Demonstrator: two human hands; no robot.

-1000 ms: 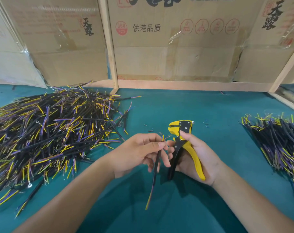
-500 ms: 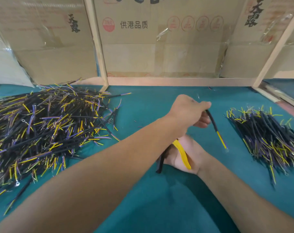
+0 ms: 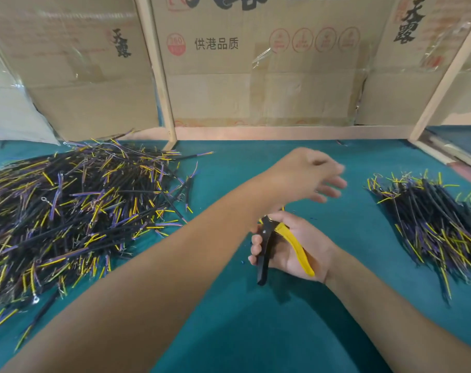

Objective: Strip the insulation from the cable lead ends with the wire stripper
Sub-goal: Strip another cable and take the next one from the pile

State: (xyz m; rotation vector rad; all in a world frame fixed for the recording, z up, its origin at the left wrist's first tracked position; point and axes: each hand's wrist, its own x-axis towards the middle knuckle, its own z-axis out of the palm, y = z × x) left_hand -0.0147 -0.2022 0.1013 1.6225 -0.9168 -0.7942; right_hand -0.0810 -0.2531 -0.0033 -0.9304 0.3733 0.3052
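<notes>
1. Since half a second earlier, the cable the left hand [image 3: 308, 175] had carried across toward the right pile [image 3: 433, 224] had left its grip; that hand now hung released above the counter [image 3: 255, 332], fingers spread and blurred, holding nothing.
2. Below it, the right hand [image 3: 296, 251] was grasping the wire stripper [image 3: 280, 244] by its yellow and black handles, nose toward 12 o'clock and hidden under the left wrist.
3. Unstripped leads lay in a big heap [image 3: 75, 211] at 9 o'clock; the smaller pile sat at 3 o'clock.
4. Each lead looked light, thin and springy, its black jacket probably slick. A pinch on the jacket just behind the coloured ends would likely steady it best; the fine cores seemed easy to nick or bend.
5. Teal cloth covered the counter, soft enough to stop leads rolling.
6. Taped cardboard panels [image 3: 255, 76] in pale wooden framing closed off 12 o'clock.
</notes>
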